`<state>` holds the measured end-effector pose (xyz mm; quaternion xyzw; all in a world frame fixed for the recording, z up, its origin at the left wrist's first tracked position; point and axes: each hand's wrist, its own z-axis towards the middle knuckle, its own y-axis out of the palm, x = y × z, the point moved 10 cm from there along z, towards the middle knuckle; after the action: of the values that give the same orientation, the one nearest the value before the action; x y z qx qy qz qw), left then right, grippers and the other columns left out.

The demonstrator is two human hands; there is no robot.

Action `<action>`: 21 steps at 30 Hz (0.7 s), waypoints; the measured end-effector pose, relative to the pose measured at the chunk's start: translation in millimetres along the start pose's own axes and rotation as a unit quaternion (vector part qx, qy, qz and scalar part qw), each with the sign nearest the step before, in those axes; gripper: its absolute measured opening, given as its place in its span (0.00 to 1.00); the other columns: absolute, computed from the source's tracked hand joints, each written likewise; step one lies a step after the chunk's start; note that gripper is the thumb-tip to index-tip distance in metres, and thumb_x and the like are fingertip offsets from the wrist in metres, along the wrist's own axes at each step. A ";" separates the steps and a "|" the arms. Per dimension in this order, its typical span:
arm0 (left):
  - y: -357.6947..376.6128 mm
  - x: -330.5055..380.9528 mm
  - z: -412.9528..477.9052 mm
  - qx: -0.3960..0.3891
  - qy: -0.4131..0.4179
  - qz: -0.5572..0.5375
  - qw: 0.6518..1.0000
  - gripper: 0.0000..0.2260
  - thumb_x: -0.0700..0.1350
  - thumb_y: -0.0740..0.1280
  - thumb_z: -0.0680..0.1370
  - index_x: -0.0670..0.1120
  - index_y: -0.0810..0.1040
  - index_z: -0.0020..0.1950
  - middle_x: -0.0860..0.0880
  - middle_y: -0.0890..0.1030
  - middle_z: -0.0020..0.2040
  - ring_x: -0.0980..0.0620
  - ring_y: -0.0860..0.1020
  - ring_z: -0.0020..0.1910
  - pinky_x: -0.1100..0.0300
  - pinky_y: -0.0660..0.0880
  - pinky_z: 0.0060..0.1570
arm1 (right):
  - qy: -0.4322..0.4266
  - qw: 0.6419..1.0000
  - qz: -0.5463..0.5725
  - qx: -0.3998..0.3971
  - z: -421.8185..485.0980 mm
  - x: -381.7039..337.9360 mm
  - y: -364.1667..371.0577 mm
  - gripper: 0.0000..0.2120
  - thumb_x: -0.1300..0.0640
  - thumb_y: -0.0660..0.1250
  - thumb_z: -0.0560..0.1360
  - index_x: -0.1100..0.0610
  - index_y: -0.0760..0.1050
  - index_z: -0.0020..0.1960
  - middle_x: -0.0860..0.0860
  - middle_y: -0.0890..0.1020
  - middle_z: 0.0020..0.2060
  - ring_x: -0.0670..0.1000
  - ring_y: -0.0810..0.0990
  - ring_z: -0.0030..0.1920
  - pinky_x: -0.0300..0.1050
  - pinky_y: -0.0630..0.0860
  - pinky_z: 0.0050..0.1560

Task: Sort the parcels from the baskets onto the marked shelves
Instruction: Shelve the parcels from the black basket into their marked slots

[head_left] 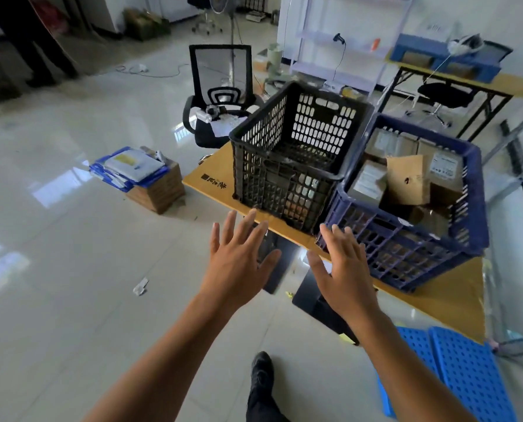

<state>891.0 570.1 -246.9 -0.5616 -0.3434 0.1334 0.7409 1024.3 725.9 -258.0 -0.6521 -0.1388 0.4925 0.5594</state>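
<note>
**Left hand (pixel 236 257), right hand (pixel 342 269) spread wide at sorting desk (pixel 211 178)**

Both bare forearms stretch forward from the bottom of the view, palms down, fingers straight and fanned apart, holding nothing; the left hand hangs over the tiled floor (pixel 71 239) just short of the desk's near edge, below the black basket (pixel 284 166); the right hand's fingertips overlap the near corner of the blue basket (pixel 406 248), though contact cannot be told; the two lattice baskets stand side by side on the yellow-brown desk, touching; cardboard parcels (pixel 406 181), some with white labels, are heaped in the blue basket, while the black one shows only dim shapes low behind its mesh; a dark shoe (pixel 261 370) rests on the floor between the arms; blue perforated panels (pixel 467 376) lie at lower right; left of the desk a cardboard box (pixel 156 193) carries a stack of blue-and-white mailers (pixel 129 166); behind the desk stands a black mesh office chair (pixel 220 95), and farther back a white shelf unit (pixel 345 41).
</note>
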 end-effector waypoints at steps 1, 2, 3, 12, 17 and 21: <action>-1.5 1.1 20.4 0.001 0.005 0.004 1.000 0.31 0.70 0.45 0.80 0.60 0.54 0.81 0.53 0.50 0.84 0.46 0.38 0.82 0.42 0.36 0.79 | 0.004 1.000 0.005 0.003 19.1 4.8 -1.6 0.33 0.34 0.49 0.83 0.48 0.56 0.84 0.54 0.58 0.83 0.54 0.47 0.84 0.65 0.50 0.82; -3.8 2.5 39.2 0.002 0.009 0.007 1.000 0.31 0.69 0.45 0.80 0.59 0.55 0.81 0.53 0.51 0.84 0.46 0.39 0.83 0.42 0.37 0.79 | 0.008 1.000 0.009 0.007 36.2 8.7 -4.1 0.34 0.33 0.49 0.83 0.49 0.56 0.84 0.54 0.58 0.83 0.54 0.46 0.84 0.65 0.49 0.82; -6.4 4.4 58.5 0.004 0.014 0.009 1.000 0.31 0.69 0.45 0.80 0.59 0.55 0.81 0.53 0.51 0.84 0.47 0.39 0.83 0.41 0.37 0.79 | 0.010 1.000 0.012 0.011 52.8 12.4 -7.2 0.34 0.33 0.49 0.83 0.49 0.56 0.84 0.54 0.57 0.83 0.53 0.46 0.84 0.64 0.48 0.82; -0.5 25.1 226.7 -0.018 0.076 0.021 0.997 0.33 0.70 0.47 0.80 0.57 0.56 0.82 0.54 0.51 0.84 0.48 0.40 0.83 0.45 0.34 0.77 | 0.029 1.000 -0.005 0.002 183.3 61.4 -24.8 0.33 0.34 0.46 0.83 0.47 0.53 0.84 0.53 0.56 0.84 0.52 0.45 0.84 0.62 0.48 0.83; 34.7 24.1 301.4 -0.093 0.099 0.022 0.991 0.35 0.71 0.48 0.80 0.56 0.49 0.84 0.56 0.47 0.84 0.50 0.37 0.82 0.48 0.31 0.74 | 0.060 0.998 -0.027 -0.016 233.6 87.0 -16.2 0.37 0.30 0.43 0.80 0.45 0.51 0.85 0.51 0.53 0.84 0.51 0.44 0.84 0.58 0.43 0.83; 86.3 18.6 356.0 -0.203 0.109 0.039 0.972 0.39 0.72 0.50 0.79 0.55 0.45 0.84 0.56 0.44 0.84 0.47 0.39 0.82 0.44 0.35 0.76 | 0.090 0.993 -0.062 -0.044 275.2 105.6 -0.4 0.37 0.27 0.39 0.81 0.43 0.47 0.85 0.49 0.47 0.85 0.49 0.39 0.84 0.53 0.38 0.82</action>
<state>686.3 873.4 -272.5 -0.7246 -0.2578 0.0276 0.6385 855.3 966.5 -278.6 -0.7078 -0.1501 0.3898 0.5697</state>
